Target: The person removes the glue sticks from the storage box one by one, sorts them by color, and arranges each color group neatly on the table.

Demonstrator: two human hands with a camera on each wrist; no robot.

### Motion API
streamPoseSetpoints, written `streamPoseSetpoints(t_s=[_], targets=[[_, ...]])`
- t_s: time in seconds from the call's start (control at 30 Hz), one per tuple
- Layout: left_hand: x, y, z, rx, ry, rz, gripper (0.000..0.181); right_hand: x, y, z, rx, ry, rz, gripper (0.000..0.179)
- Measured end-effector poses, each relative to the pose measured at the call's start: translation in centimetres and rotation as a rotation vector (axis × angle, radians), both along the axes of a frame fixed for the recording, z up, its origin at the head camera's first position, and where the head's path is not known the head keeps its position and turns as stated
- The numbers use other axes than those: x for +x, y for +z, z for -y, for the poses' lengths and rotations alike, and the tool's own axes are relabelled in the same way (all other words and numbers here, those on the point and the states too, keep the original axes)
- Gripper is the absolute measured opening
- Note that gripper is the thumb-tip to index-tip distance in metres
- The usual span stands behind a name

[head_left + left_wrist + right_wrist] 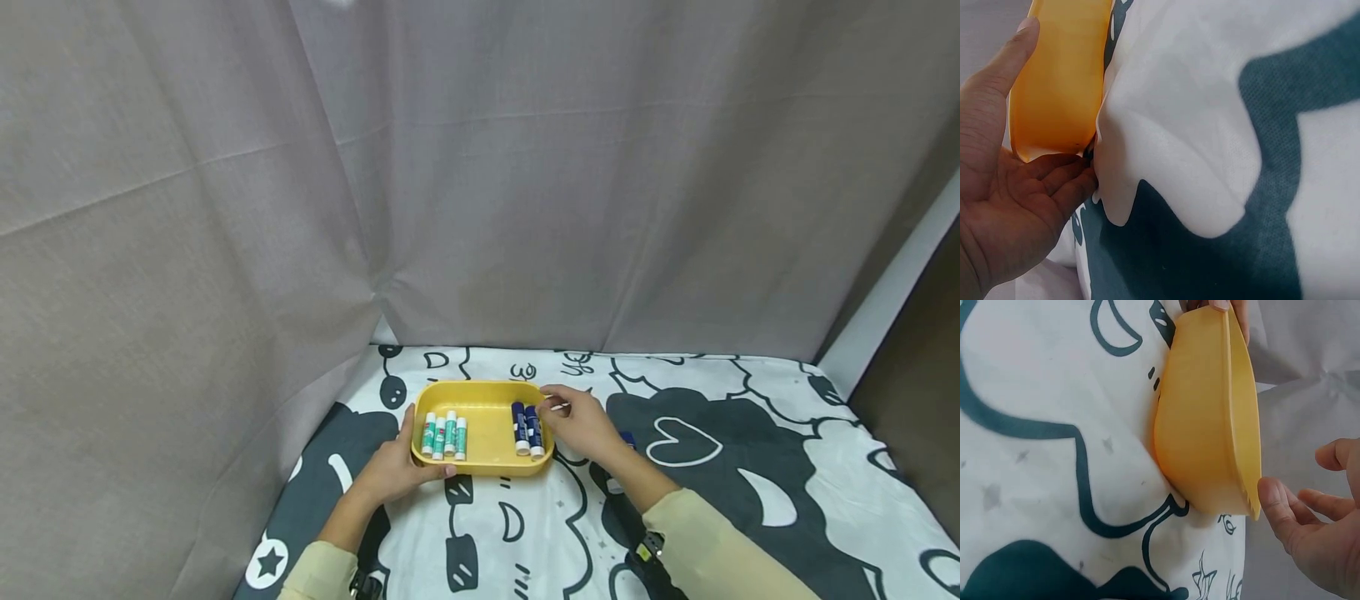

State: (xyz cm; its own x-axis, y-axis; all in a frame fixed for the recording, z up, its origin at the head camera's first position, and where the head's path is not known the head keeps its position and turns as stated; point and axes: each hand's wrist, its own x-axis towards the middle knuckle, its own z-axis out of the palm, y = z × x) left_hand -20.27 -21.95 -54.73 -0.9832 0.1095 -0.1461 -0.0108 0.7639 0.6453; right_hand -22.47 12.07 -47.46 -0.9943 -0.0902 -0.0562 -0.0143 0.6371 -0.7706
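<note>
**Held a yellow tray [491, 425] by its left end**

Held the tray with the left hand [393, 467], thumb along the near wall and fingers round the left end. Had the right hand [583, 425] at the other end, by the far right corner, with its fingers loosely bent, apart, and holding nothing. Had one fingertip right by the rim; could not tell touching from almost touching.

Saw two blue tubes [527, 431] inside the tray, side by side, just left of the right hand. Saw four green tubes [444, 436] inside too, in a row close to the left hand. Saw bare yellow floor between the two bunches.

Saw the tray's long way run from left to right. Saw all the tubes point the other way, from near to far. Saw the blue tubes with white ends near and dark ends far, tipped a little to the left.

Saw a bit of a blue thing [627, 438] outside the tray, with the right arm in the way of the rest. Saw a black-and-white cloth [543, 533] under the tray, and a grey curtain [525, 208] behind. Saw pale yellow sleeves [712, 537] on both arms.
</note>
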Motion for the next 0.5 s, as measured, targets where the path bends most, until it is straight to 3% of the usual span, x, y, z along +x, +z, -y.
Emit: streamPoseSetpoints(t_s=[0.5], targets=[[0.0,0.2,0.0,-0.005,-0.004,-0.001,0.152,-0.4,-0.4,2.6,-0.023,0.033,0.025,0.051]])
